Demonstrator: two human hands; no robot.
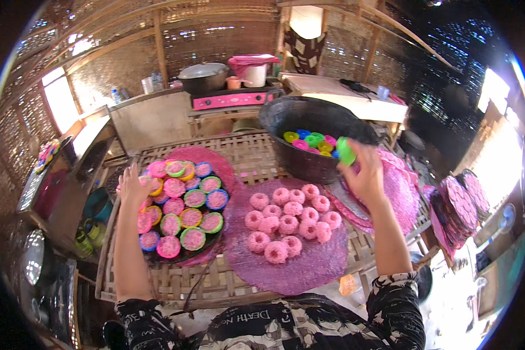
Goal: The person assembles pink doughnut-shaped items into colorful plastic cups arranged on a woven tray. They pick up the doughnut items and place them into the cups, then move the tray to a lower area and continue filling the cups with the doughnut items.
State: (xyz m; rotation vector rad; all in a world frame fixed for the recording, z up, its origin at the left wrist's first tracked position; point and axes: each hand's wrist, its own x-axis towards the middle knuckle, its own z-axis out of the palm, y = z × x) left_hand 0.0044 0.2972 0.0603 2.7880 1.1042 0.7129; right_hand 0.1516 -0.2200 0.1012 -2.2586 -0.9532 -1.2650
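Observation:
My right hand [366, 174] pinches a small green plastic mould cup [346, 151], slightly blurred, at the right rim of a deep black basin [300, 160]. Inside the basin lie several colourful mould cups [311, 141] without filling. My left hand [135, 185] reaches over the far left of a tray of filled mould cups [191, 219], its fingers apart; some fingertips are hard to make out. Pink grainy filling shows in these cups. Between my arms, pink ring-shaped cakes [288, 224] sit unmoulded on a round pink woven mat [256, 277].
Everything stands on a woven bamboo table [248, 153]. More round pink mats [399, 186] are stacked at the right, beyond my right forearm. Behind are a pink gas stove [230, 100] with a large lidded pot [204, 79] and a wooden side table [344, 96].

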